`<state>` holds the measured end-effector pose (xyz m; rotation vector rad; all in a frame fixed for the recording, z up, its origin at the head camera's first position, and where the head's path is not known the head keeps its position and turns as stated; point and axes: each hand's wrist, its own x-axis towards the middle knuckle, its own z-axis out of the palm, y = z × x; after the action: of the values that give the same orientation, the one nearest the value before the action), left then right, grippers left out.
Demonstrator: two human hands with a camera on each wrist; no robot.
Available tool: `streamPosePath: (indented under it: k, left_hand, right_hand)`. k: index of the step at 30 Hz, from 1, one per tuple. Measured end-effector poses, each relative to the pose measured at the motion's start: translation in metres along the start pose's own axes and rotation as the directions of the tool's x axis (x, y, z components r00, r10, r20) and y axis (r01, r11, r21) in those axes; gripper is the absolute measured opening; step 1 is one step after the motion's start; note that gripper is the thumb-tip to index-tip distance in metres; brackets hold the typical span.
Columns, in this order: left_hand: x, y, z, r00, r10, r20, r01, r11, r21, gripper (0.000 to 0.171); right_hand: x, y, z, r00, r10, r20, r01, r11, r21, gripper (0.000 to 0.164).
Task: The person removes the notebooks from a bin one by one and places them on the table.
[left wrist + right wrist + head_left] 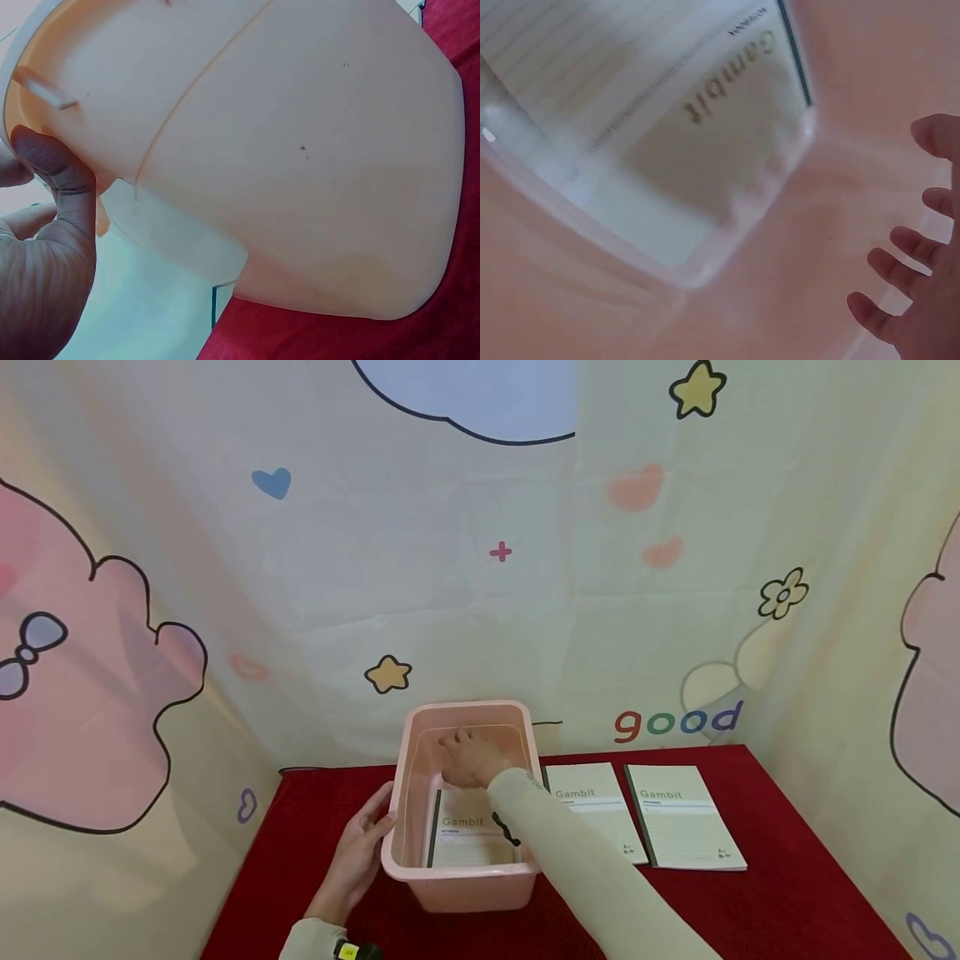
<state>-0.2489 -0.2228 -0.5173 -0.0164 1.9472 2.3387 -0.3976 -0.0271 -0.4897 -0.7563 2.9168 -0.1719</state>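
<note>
1. The left hand (356, 853) is gripping the left rim of a pale pink, rectangular plastic bin (476, 896) at lower centre of the head frame, the thumb lying over the lip.
2. The right hand (471, 760) is reaching inside the bin, near its far wall, fingers spread and holding nothing; whether the fingertips are touching plastic cannot be told.
3. Below that hand, a cream paper notebook marked "Gambit" with a dark spine strip (467, 853) is lying face up on the bin's floor; whether others are lying beneath it cannot be told.
4. Risks, as judged: a hard pull by the left hand, gripping one side only, could be tipping or sliding the bin; the right forearm, crossing the right rim, could be catching on it; a rightward shift could be pushing the bin into the nearest notebook.
5. Two similar flat notebooks, a middle one (592, 810) partly hidden by the sleeve and a far-right one (686, 818), are lying at lower right.
6. Materials: the bin is showing smooth walls and rounded corners; a deep red, matte cloth (780, 906) is lying underneath; a creased, cartoon-printed fabric backdrop (442, 568) is filling the upper frame.
</note>
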Motion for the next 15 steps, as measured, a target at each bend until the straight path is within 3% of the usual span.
streamPosePath:
  k: [15]
  left_hand:
    - [0.001, -0.002, -0.002, 1.000, -0.004, -0.003, 0.004, 1.000, -0.024, 0.059]
  right_hand:
    - [0.008, -0.005, 0.024, 0.977, 0.083, 0.199, -0.096, 0.994, 0.055, 0.074]
